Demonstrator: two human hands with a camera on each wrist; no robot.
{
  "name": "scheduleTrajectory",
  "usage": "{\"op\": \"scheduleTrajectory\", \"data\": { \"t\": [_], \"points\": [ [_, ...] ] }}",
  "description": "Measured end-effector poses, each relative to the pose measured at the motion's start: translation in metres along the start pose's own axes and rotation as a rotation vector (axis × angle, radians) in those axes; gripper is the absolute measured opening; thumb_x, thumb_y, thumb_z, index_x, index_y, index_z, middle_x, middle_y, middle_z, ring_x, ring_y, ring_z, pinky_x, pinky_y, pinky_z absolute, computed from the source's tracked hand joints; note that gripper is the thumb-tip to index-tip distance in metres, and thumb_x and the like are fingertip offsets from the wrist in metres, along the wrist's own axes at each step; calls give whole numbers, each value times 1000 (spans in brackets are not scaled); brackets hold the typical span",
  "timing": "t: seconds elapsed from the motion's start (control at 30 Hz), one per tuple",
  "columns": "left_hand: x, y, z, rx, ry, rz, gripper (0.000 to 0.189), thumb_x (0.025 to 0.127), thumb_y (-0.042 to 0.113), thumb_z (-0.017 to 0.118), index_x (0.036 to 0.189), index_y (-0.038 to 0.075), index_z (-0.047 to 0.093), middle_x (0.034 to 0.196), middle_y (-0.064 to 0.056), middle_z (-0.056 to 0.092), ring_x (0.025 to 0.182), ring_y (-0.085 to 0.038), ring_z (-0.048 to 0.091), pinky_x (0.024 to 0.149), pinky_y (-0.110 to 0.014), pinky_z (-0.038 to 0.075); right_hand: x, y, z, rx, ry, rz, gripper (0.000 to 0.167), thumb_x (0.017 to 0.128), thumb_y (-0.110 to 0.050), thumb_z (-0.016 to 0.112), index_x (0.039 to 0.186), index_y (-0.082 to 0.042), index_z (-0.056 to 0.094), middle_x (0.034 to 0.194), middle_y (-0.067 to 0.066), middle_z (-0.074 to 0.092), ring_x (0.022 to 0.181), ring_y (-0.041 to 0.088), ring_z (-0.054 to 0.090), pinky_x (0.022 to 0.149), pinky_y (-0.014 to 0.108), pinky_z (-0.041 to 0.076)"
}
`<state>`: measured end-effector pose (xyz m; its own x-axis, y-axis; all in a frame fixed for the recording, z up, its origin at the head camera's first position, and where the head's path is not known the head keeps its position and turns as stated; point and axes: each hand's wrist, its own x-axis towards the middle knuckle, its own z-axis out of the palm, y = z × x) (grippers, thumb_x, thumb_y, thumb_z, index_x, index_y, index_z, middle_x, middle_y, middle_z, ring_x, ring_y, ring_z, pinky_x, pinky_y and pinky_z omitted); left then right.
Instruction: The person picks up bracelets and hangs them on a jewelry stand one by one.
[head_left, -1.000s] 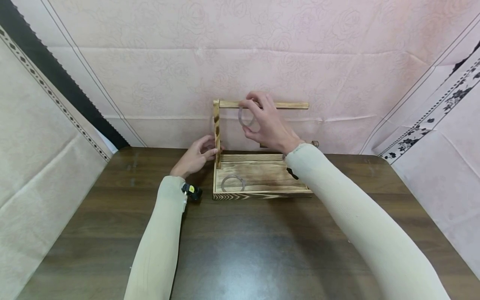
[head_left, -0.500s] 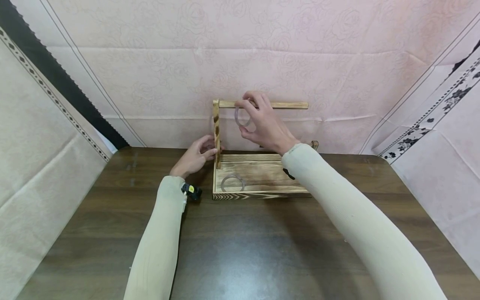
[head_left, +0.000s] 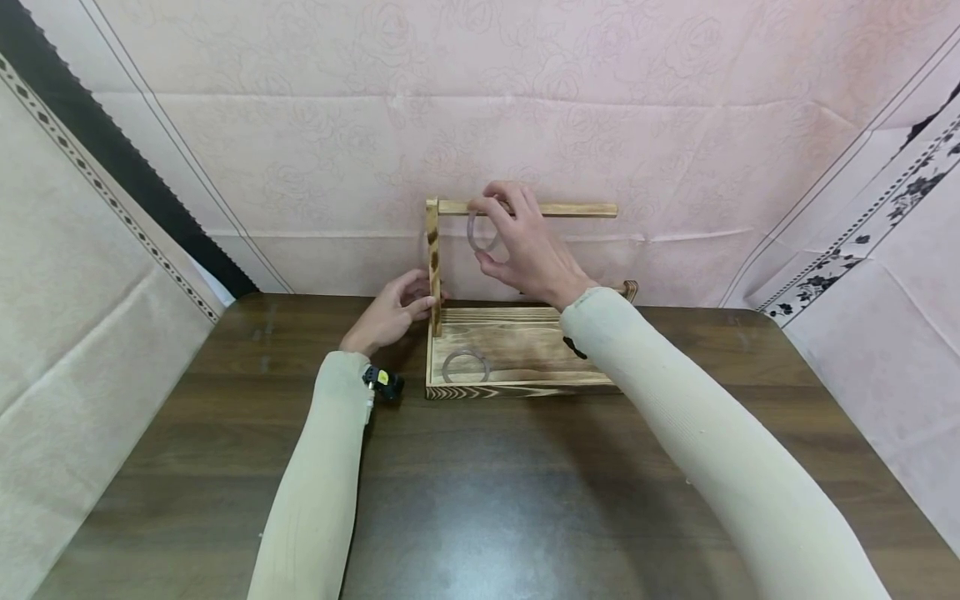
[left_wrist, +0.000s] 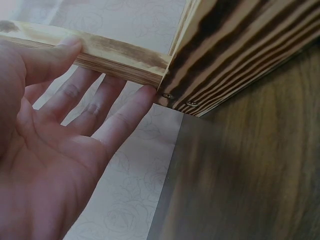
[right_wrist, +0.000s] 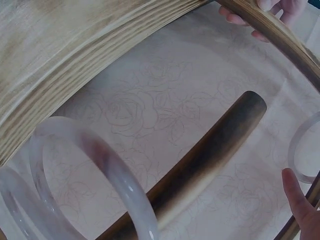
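Note:
My left hand (head_left: 390,317) grips the upright post (head_left: 434,258) of a wooden display stand, thumb on one side and fingers on the other. In the left wrist view that hand (left_wrist: 75,135) holds the post near the tray's corner. My right hand (head_left: 528,250) pinches a pale translucent bangle (head_left: 471,233) at the upper bar (head_left: 577,210), near its post end. Whether the bangle goes fully round the bar is hard to tell. Another bangle (head_left: 445,367) lies in the tray (head_left: 525,390). On the lower bar (right_wrist: 215,145) hang more bangles (right_wrist: 117,172), mostly hidden in the head view.
The stand sits at the back of a dark wooden table (head_left: 465,483), close to a pale flowered cloth (head_left: 337,167). The upper bar's right end is free-standing. More cloth (head_left: 90,292) walls the left and right sides.
My right hand has moved slightly left along the upper bar with the bangle, closer to the post, then nearly stopped. The left hand stays on the post.

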<state>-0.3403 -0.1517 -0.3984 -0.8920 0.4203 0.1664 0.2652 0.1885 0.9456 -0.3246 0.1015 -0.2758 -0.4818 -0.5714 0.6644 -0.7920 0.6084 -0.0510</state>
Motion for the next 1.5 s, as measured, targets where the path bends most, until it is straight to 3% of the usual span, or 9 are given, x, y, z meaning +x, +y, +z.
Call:
{"op": "scheduleTrajectory", "data": {
  "t": [0.47, 0.77, 1.0, 1.3, 1.5],
  "points": [
    [2, 1, 2, 5, -9, 23, 37, 104, 5, 54, 140, -5, 48, 135, -31, 60, 128, -43, 57, 106, -48, 54, -7, 2, -7, 22, -15, 9, 61, 85, -15, 81, 138, -10, 51, 142, 19, 45, 133, 32, 45, 113, 43, 45],
    [2, 0, 2, 28, -12, 12, 36, 104, 6, 55, 139, -3, 49, 135, -28, 60, 126, -35, 60, 108, -48, 53, -20, 6, -18, 12, -17, 7, 62, 87, -14, 80, 141, -12, 50, 148, 19, 43, 132, 34, 48, 110, 48, 47],
    [1, 1, 2, 16, -16, 13, 36, 104, 6, 55, 138, -4, 49, 136, -29, 60, 128, -40, 58, 109, -48, 53, -29, 2, -29, -24, -38, -10, 60, 87, -16, 80, 139, -10, 52, 150, 18, 43, 136, 34, 46, 111, 46, 46],
    [0, 1, 0, 56, -5, 19, 35, 105, 7, 55, 139, -1, 51, 134, -25, 62, 123, -29, 62, 106, -45, 55, -37, -5, -37, -21, -40, -103, 59, 86, -13, 80, 139, -15, 54, 143, 17, 48, 122, 30, 52, 91, 41, 55],
    [0, 0, -2, 45, 1, 16, 36, 105, 8, 54, 139, 0, 51, 134, -25, 62, 123, -31, 61, 106, -46, 55, -42, -12, -40, -16, -83, -137, 53, 87, -14, 79, 136, -13, 57, 139, 14, 52, 116, 27, 55, 75, 36, 57]
  ]
}}
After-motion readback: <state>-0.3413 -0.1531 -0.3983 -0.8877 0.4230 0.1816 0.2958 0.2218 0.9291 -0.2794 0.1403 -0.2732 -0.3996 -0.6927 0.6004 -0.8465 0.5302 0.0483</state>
